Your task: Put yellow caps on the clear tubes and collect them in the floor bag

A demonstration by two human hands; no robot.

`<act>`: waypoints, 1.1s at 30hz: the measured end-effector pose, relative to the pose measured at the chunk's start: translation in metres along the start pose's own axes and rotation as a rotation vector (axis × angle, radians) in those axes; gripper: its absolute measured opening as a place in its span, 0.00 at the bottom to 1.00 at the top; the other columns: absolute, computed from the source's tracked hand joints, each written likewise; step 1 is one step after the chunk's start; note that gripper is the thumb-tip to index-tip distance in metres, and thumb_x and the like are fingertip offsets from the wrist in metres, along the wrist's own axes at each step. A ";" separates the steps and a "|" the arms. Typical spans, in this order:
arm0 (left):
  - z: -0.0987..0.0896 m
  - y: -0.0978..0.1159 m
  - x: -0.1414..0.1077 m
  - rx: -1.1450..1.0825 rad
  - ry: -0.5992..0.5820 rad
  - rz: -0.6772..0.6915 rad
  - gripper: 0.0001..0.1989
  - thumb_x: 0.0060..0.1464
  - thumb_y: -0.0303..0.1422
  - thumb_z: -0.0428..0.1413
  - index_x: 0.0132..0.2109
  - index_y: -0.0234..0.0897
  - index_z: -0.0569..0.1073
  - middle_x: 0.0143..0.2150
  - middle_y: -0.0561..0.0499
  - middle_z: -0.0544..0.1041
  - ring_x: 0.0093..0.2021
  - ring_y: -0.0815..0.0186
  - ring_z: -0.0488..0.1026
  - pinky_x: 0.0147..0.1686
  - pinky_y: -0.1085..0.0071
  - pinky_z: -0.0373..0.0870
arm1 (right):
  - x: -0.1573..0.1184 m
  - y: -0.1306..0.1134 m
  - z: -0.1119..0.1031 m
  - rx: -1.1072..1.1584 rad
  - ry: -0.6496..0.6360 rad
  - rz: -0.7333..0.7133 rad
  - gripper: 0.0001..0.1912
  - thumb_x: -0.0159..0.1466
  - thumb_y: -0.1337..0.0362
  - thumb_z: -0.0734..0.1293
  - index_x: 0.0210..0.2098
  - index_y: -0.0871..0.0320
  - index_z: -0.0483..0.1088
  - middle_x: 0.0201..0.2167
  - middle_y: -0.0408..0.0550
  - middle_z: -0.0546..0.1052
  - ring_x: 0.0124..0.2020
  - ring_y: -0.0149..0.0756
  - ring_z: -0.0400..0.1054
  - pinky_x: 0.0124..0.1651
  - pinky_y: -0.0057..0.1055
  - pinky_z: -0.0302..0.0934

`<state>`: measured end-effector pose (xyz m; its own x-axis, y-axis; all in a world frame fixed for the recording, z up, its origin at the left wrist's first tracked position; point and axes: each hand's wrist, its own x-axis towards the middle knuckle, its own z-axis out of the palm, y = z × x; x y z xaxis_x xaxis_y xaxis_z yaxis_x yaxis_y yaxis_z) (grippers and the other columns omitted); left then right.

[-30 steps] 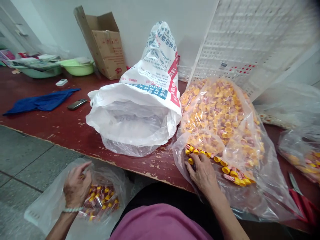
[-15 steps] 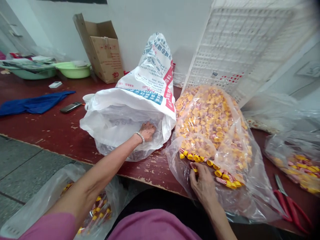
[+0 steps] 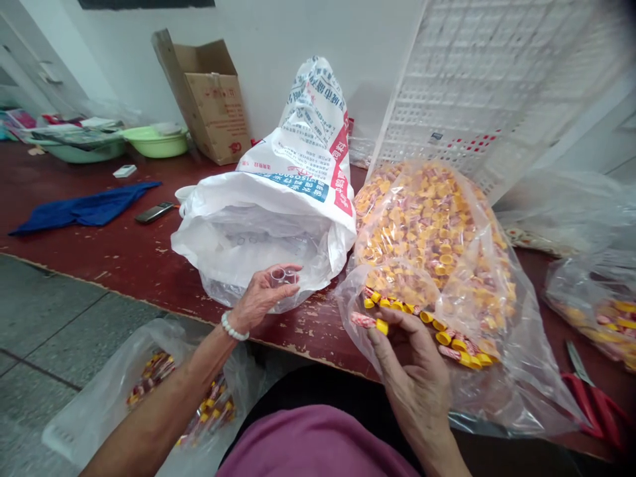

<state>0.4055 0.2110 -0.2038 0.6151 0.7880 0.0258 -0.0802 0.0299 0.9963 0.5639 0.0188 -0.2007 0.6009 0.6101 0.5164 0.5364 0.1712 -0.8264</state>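
Note:
Just outside the mouth of a white printed sack (image 3: pixel 199 222), my left hand (image 3: pixel 263 295) has its fingers closed on small clear plastic cups (image 3: pixel 284 275). The sack lies on its side with a clear liner inside. My right hand (image 3: pixel 415 358) pinches one red-and-white wrapped piece with a yellow cap (image 3: pixel 365 321) between thumb and fingers. Right behind that hand, a large clear bag (image 3: pixel 422 225) holds several similar yellow-capped pieces, some spilling at its open edge.
A white plastic crate (image 3: pixel 462 86) leans on the wall. Red-handled scissors (image 3: pixel 591 397) lie at right near another bag (image 3: pixel 609 315). At left are a phone (image 3: pixel 154 212), blue cloth (image 3: pixel 94 207), green basin (image 3: pixel 158 142) and cardboard box (image 3: pixel 218 109). Another bag (image 3: pixel 163 397) sits below the table.
My left hand has come out of the sack's mouth, now with clear cups in it. My right hand has lifted one yellow-capped piece from the bag's edge. The view has shifted slightly.

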 end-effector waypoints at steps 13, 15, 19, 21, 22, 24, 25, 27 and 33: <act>0.040 0.006 -0.047 -0.718 -0.075 -0.286 0.16 0.44 0.29 0.65 0.42 0.36 0.72 0.33 0.52 0.77 0.37 0.65 0.76 0.42 0.66 0.74 | -0.007 -0.013 0.032 0.056 -0.062 -0.049 0.06 0.61 0.66 0.66 0.39 0.56 0.66 0.35 0.45 0.69 0.36 0.31 0.66 0.39 0.31 0.64; 0.039 0.005 -0.049 -0.655 -0.096 -0.293 0.15 0.44 0.29 0.65 0.40 0.35 0.72 0.33 0.51 0.77 0.34 0.64 0.76 0.36 0.67 0.75 | -0.006 -0.012 0.032 0.095 -0.036 -0.006 0.07 0.61 0.65 0.66 0.40 0.56 0.66 0.36 0.46 0.70 0.36 0.31 0.66 0.40 0.32 0.64; 0.037 0.002 -0.056 -0.494 -0.123 -0.294 0.14 0.43 0.31 0.65 0.38 0.34 0.71 0.33 0.48 0.78 0.29 0.64 0.76 0.28 0.70 0.73 | -0.004 -0.009 0.031 0.115 -0.011 0.031 0.09 0.61 0.63 0.66 0.41 0.56 0.67 0.36 0.47 0.71 0.37 0.32 0.67 0.41 0.33 0.65; 0.038 -0.001 -0.060 -0.441 -0.122 -0.310 0.15 0.43 0.33 0.66 0.36 0.34 0.71 0.32 0.48 0.77 0.27 0.65 0.75 0.25 0.72 0.72 | -0.004 -0.008 0.031 0.108 -0.008 0.032 0.09 0.61 0.63 0.66 0.41 0.56 0.67 0.36 0.47 0.71 0.37 0.32 0.67 0.41 0.33 0.65; 0.039 -0.003 -0.062 -0.413 -0.126 -0.322 0.14 0.43 0.34 0.65 0.36 0.33 0.71 0.31 0.49 0.77 0.26 0.65 0.74 0.23 0.73 0.71 | -0.004 -0.007 0.032 0.103 -0.007 0.030 0.09 0.61 0.63 0.66 0.41 0.56 0.67 0.37 0.47 0.71 0.38 0.32 0.67 0.41 0.33 0.65; 0.042 -0.007 -0.066 -0.331 -0.162 -0.335 0.13 0.44 0.36 0.64 0.35 0.33 0.72 0.28 0.50 0.75 0.24 0.67 0.73 0.21 0.75 0.68 | -0.003 -0.007 0.031 0.090 -0.031 0.017 0.08 0.61 0.63 0.66 0.41 0.56 0.67 0.37 0.47 0.71 0.38 0.33 0.68 0.41 0.32 0.65; 0.043 -0.009 -0.068 -0.277 -0.195 -0.330 0.13 0.46 0.36 0.63 0.35 0.32 0.73 0.26 0.50 0.74 0.23 0.68 0.72 0.22 0.75 0.68 | -0.002 -0.008 0.030 0.074 -0.062 0.004 0.08 0.62 0.64 0.66 0.41 0.56 0.67 0.37 0.47 0.72 0.38 0.32 0.68 0.41 0.32 0.65; 0.046 -0.010 -0.071 -0.191 -0.273 -0.307 0.12 0.49 0.37 0.61 0.36 0.31 0.74 0.26 0.50 0.74 0.23 0.69 0.71 0.24 0.74 0.68 | 0.002 -0.011 0.026 0.017 -0.153 -0.038 0.08 0.62 0.65 0.65 0.42 0.56 0.68 0.37 0.47 0.73 0.38 0.32 0.69 0.40 0.31 0.65; 0.064 -0.010 -0.075 -0.360 -0.362 -0.356 0.10 0.51 0.36 0.60 0.36 0.32 0.73 0.28 0.50 0.74 0.25 0.68 0.71 0.27 0.73 0.67 | 0.002 -0.017 0.014 -0.170 -0.519 -0.238 0.20 0.62 0.64 0.65 0.53 0.55 0.64 0.47 0.51 0.74 0.49 0.38 0.66 0.52 0.40 0.62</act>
<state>0.4107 0.1120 -0.2103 0.8747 0.4349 -0.2139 -0.0418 0.5075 0.8606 0.5472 0.0282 -0.1885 0.1069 0.8761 0.4701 0.7340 0.2494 -0.6317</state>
